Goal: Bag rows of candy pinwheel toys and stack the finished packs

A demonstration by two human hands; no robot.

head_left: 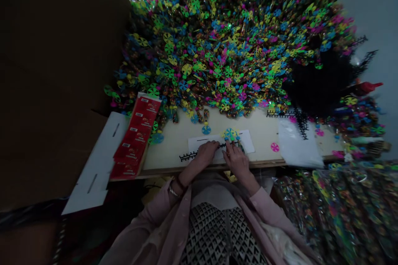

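A black toothed plastic strip [188, 156] lies across a white slotted card [248, 143] near the table's front edge. My left hand [207, 151] is closed on the strip's middle part, over the card. Just to its right, my right hand [235, 158] has its fingers bent and pressed at the strip's right part, beside small toys with blue and yellow wheel tops [230, 133]. What its fingertips grip is too small to make out. Another toy with a blue wheel [206, 129] lies behind the card.
A large heap of colourful wheel-topped toys [217, 58] fills the back. Red printed cards [135, 136] and white cards [96, 165] lie left. Plastic bags [298, 143], black strips [303, 124] and a pink wheel [275, 147] are right. Bagged toys [336, 211] stand lower right.
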